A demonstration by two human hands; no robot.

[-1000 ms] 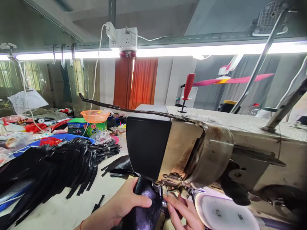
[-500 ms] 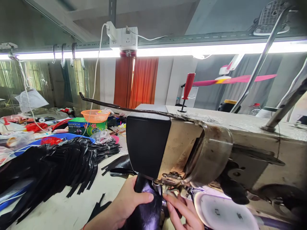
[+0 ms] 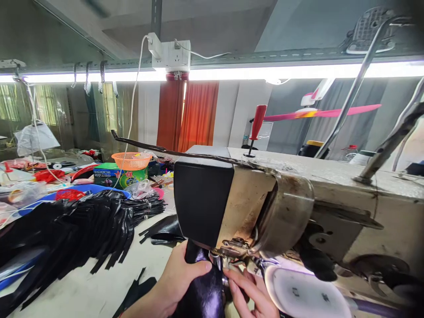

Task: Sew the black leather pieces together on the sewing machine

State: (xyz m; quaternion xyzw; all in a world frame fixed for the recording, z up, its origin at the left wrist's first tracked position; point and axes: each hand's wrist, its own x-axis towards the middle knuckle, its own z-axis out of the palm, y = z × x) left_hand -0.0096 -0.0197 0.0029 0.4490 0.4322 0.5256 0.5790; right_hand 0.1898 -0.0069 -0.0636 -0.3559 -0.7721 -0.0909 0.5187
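A glossy black leather piece [image 3: 202,293] lies under the head of a sewing machine [image 3: 247,207]. My left hand [image 3: 177,280] grips its left edge, thumb on top and the fingers hidden behind or beneath it. Just right of the machine's needle area, my right hand [image 3: 253,293] has its index finger raised close to the metal parts at the leather's right edge. Its other fingers are bent, and whether they hold anything is hidden. A lit white lamp [image 3: 306,293] glows right of that hand.
Stacked black leather pieces [image 3: 96,225] spread over the left of the table [image 3: 89,293]. Behind them are a blue tray, a green box [image 3: 109,174] and an orange basket [image 3: 131,162]. A red-handled screwdriver [image 3: 258,123] stands on the machine. A metal rod [image 3: 357,88] rises at right.
The machine and lamp appear slightly further left as the view shifts. Both hands keep nearly the same places at the leather.
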